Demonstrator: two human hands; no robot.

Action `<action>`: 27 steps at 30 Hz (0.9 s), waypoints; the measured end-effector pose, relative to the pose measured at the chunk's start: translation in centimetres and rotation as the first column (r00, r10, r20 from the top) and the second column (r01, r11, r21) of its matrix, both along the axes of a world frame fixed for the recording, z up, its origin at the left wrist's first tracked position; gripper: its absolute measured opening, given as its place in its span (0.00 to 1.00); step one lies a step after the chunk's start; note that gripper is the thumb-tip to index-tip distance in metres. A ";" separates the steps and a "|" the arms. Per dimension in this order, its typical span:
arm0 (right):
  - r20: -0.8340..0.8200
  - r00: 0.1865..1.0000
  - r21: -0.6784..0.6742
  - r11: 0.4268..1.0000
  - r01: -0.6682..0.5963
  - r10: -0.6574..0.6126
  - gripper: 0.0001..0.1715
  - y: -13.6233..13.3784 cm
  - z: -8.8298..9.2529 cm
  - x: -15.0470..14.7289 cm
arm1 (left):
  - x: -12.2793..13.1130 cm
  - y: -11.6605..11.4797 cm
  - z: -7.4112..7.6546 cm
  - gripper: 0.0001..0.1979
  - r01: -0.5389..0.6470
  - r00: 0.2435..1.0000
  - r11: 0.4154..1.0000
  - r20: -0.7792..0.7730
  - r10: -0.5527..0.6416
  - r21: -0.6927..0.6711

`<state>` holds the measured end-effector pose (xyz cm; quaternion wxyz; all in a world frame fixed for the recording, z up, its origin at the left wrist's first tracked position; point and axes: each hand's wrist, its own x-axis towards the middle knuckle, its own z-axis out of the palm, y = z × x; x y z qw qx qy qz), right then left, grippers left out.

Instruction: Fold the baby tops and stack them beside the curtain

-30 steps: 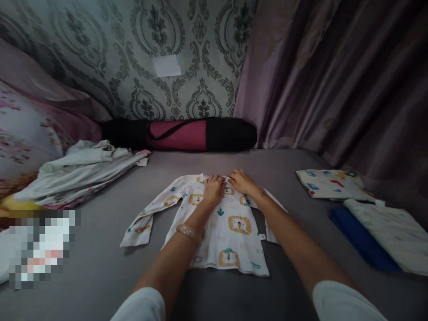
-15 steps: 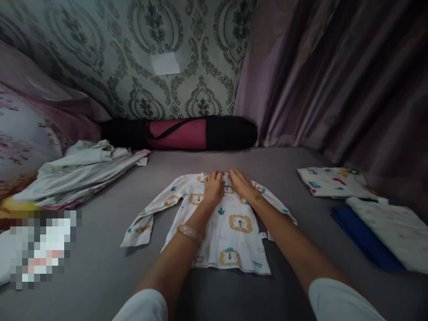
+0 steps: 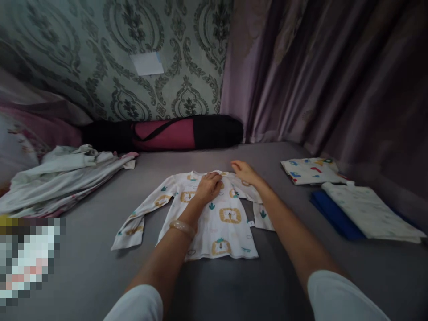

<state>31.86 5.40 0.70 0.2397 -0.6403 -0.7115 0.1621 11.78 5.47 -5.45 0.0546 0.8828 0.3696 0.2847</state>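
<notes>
Pressing the lion-print shirt (image 3: 220,218), my left hand (image 3: 209,187) lies palm-down; my right hand (image 3: 245,173), fingers together, may wrinkle its sleeve.

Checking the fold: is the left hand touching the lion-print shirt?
Touching. The head view shows the left hand resting on the lion-print shirt near its collar, with no gap.

Both hands flat, palms down: left (image 3: 207,187), right (image 3: 245,172).

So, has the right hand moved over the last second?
Yes. The right hand has slid right, away from the left hand, out to the shoulder edge of the shirt.
</notes>
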 end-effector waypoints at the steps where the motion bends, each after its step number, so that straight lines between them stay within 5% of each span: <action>1: -0.002 0.999 -0.008 0.999 0.038 -0.038 0.19 -0.9 0.4 1.4 | 0.0 -0.1 0.0 0.12 0.003 1.000 1.000 -0.012 -0.003 0.003; 7: 0.059 0.988 -0.248 0.957 0.152 -0.142 0.18 -8.4 0.4 8.3 | -0.1 -0.5 0.4 0.17 0.001 0.995 1.000 -0.098 -0.001 0.001; 12: 0.152 0.985 -0.466 0.873 0.142 -0.079 0.27 -11.5 0.6 9.1 | 0.1 -0.7 0.6 0.18 -0.030 0.975 1.000 -0.220 0.028 -0.006; 15: 0.222 0.974 -0.528 0.834 0.156 -0.042 0.23 -12.0 1.5 8.5 | 0.5 -0.9 1.1 0.18 -0.058 0.958 0.998 -0.282 0.049 -0.025; 21: 0.287 0.958 -0.469 0.869 0.158 -0.019 0.15 -12.0 2.2 7.6 | 3.8 -2.0 2.2 0.15 -0.125 0.971 0.991 -0.213 0.113 -0.041; 27: 0.296 0.947 -0.193 0.963 0.189 -0.126 0.15 -13.5 4.1 7.7 | 6.6 -2.2 -0.1 0.16 -0.066 0.997 0.997 0.046 0.068 -0.043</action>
